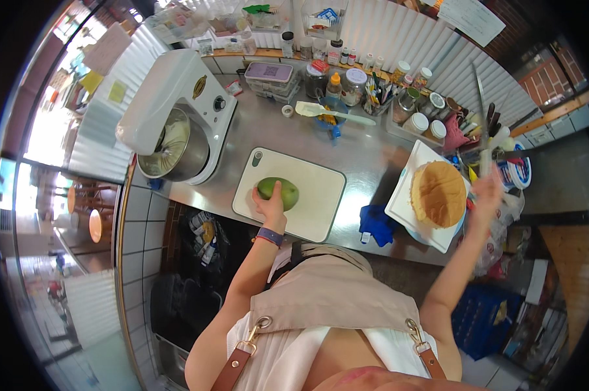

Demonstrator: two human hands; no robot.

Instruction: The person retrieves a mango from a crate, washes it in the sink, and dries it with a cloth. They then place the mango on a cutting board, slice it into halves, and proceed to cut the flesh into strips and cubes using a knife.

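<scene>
My left hand [271,204] grips a green mango [285,193] that lies on the cream cutting board [314,205]. Raised at the right, my right hand [487,190] is closed around the pale handle of a long-bladed knife [480,102]; the hand is blurred and the blade points up, away from me. To the left of that hand, a round sponge cake [439,194] rests on a white rectangular board [402,207], which tilts in view over something light blue.
A stand mixer [162,97] with a steel bowl stands at the left. Jars, a pen holder and a blue bowl [331,115] with a spatula [348,113] across it line the back. A blue cloth [376,225] lies near the front edge, beside the cake's board.
</scene>
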